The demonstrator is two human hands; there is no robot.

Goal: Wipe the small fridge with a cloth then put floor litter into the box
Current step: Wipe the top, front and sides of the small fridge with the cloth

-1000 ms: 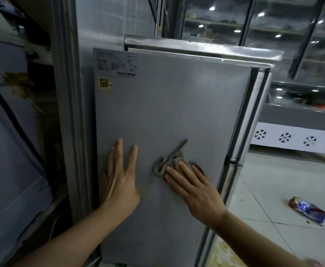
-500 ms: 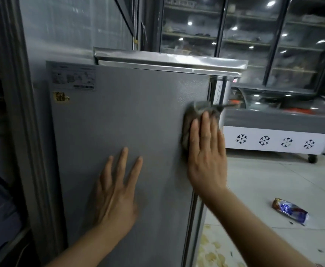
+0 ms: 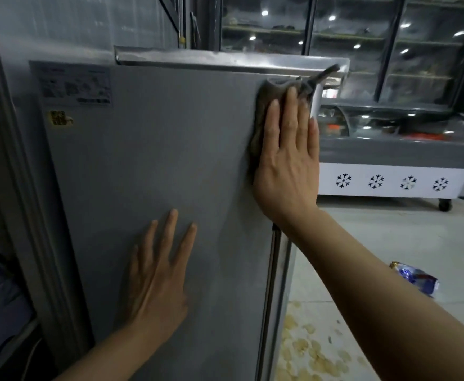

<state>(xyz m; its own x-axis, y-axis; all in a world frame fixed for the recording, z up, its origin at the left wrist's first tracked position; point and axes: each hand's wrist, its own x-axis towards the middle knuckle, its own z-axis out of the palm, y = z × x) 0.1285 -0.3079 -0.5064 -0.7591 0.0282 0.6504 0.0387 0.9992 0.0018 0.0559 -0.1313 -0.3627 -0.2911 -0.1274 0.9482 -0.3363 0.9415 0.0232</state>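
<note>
The small grey fridge (image 3: pixel 170 160) fills the middle of the view, its side panel facing me. My right hand (image 3: pixel 288 160) lies flat with fingers up, pressing a grey-brown cloth (image 3: pixel 269 90) against the panel's upper right corner, just under the top edge. My left hand (image 3: pixel 159 276) rests flat and empty on the lower middle of the panel, fingers spread. A crumpled blue and silver wrapper (image 3: pixel 415 280) lies on the floor at the right, partly hidden by my right forearm. No box is in view.
A chest freezer (image 3: pixel 390 185) with snowflake marks stands at the back right, with glass-door display coolers (image 3: pixel 362 37) behind it. A tall grey unit (image 3: pixel 10 188) hems the fridge in on the left. Pale tiled floor (image 3: pixel 390 237) lies to the right, stained yellowish near the fridge's base.
My right hand has swept the cloth from the panel's lower middle up to its upper right corner. My left hand stays flat on the panel. The view has shifted left and closer.
</note>
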